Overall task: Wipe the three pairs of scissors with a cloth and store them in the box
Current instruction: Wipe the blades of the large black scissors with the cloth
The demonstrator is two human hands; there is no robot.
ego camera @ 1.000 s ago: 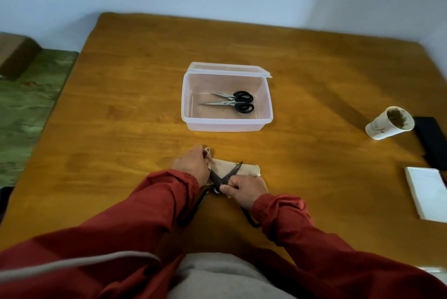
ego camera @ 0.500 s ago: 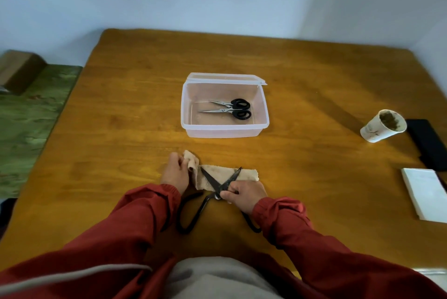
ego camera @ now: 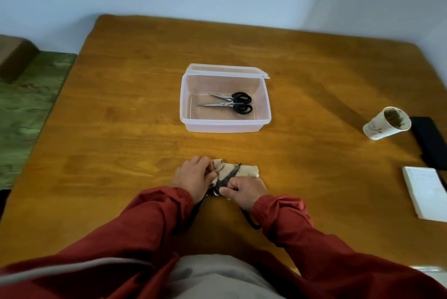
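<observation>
Hands of a person in red sleeves [ego camera: 157,216] work at the near edge of a wooden table [ego camera: 116,129], seen from above. A beige cloth [ego camera: 248,171] lies flat on the table between them, with a large pair of dark scissors [ego camera: 229,174] resting on it. One blade points away and to the right across the cloth, and the long black handle loops run back under the wrists.

The left hand [ego camera: 192,176] has its fingers curled over the bunched left end of the cloth, gripping it against the scissors. The right hand [ego camera: 244,189] pinches the dark scissors near the pivot between thumb and curled fingers.

Farther back, at the middle of the table, stands a clear plastic box [ego camera: 225,127] with its hinged lid folded open behind it. Two black-handled scissors [ego camera: 240,108] lie side by side on its floor, tips pointing left.

At the right sit a stained paper cup [ego camera: 379,127], a black flat object [ego camera: 428,143] just beside it, and a white pad [ego camera: 427,192] nearer the person.
</observation>
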